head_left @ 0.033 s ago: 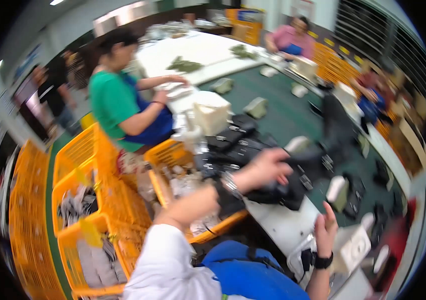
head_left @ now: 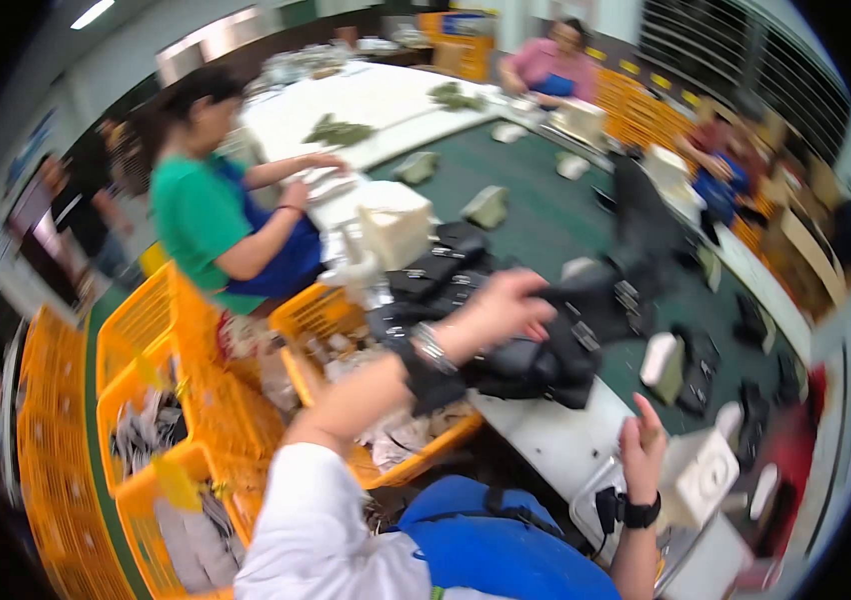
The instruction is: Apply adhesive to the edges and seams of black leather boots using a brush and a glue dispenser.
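My left hand reaches out over a pile of black buckled footwear, its fingers bent and apart, somewhat blurred. Nothing shows between them, and whether the fingertips touch the pile I cannot make out. A silver bracelet and a black band circle that wrist. Beside the white table edge, my right hand is raised with its index finger stretched up and the others loosely bent. It holds nothing that I can see. Close to it stands a white block-like container. A tall black boot shaft rises beyond the pile.
An orange crate with pale pieces stands below my left forearm. More orange crates stack up at the left. Across the green surface lie pale green pieces and black shoes. A person in green works at the left; others sit farther off.
The whole view has shifted, so the table and crates lie farther left. My left hand has risen slightly over the black pile. My right hand stays raised near the white container.
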The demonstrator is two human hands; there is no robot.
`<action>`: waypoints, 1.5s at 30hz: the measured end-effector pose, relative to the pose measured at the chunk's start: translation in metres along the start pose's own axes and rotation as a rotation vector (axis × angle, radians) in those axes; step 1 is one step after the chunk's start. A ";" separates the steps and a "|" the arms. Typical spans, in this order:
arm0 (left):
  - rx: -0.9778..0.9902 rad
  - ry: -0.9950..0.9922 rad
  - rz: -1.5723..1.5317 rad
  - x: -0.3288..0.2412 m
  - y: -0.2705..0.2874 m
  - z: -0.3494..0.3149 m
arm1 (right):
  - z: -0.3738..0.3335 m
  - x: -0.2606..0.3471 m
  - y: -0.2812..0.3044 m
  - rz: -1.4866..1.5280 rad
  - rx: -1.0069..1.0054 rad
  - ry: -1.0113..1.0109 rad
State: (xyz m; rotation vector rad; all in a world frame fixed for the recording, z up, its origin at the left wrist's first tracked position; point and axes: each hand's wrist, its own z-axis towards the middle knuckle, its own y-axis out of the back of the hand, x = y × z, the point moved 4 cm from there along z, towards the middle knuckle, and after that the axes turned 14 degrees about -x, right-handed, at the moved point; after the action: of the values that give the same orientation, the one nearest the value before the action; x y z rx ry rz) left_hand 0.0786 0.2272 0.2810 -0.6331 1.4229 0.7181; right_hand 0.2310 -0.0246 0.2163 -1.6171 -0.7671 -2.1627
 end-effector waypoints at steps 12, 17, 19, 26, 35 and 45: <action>-0.100 0.275 0.140 0.075 0.051 0.254 | -0.060 -0.027 0.046 -0.204 -0.357 -0.185; -0.085 0.382 0.068 0.112 0.024 0.288 | -0.072 -0.038 0.048 -0.216 -0.471 -0.271; -0.111 0.396 -0.117 0.132 0.039 0.301 | -0.074 -0.040 0.047 -0.229 -0.483 -0.284; -0.099 0.315 0.311 0.123 0.062 0.280 | -0.057 -0.040 0.038 -0.338 -0.447 -0.227; 0.251 -0.289 0.828 0.019 0.040 0.122 | -0.052 -0.026 0.037 -0.336 -0.378 -0.124; -0.005 -0.197 1.290 0.129 0.132 0.090 | -0.065 -0.014 0.046 -0.341 -0.330 0.014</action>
State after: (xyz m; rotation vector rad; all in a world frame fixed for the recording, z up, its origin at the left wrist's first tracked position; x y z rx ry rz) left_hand 0.0368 0.3893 0.1614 0.4646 1.5409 1.7090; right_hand 0.2106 -0.1010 0.1999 -1.7237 -0.7581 -2.6567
